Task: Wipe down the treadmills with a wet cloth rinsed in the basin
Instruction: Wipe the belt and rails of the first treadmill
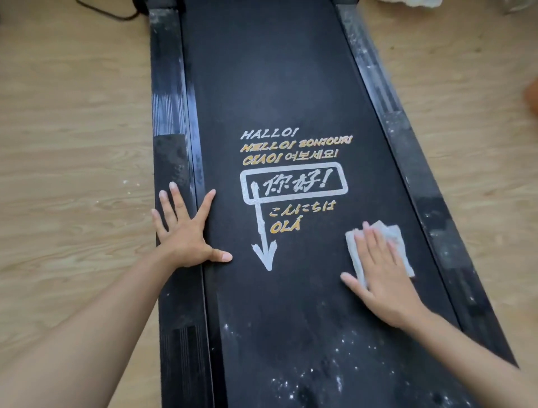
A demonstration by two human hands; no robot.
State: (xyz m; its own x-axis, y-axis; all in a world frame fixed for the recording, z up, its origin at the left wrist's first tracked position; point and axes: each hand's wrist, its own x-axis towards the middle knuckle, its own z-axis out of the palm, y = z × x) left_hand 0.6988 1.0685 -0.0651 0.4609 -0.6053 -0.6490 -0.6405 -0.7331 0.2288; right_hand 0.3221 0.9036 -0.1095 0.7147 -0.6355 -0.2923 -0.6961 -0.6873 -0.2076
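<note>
A black treadmill belt [291,87] runs away from me, printed with white and gold greetings and a white arrow. My right hand [384,276] lies flat with straight fingers on a folded pale grey cloth [398,238], pressing it onto the belt near the right rail. My left hand [186,230] is spread flat, its palm on the left side rail [171,116] and its thumb and forefinger reaching onto the belt's edge. White dust specks cover the near part of the belt [308,375] and the right side rail [436,227]. No basin is in view.
Light wooden floor [72,145] lies on both sides of the treadmill. A black cable [116,11] trails on the floor at the top left. Something orange [531,99] shows at the right edge, and a pale object [419,3] sits at the top right.
</note>
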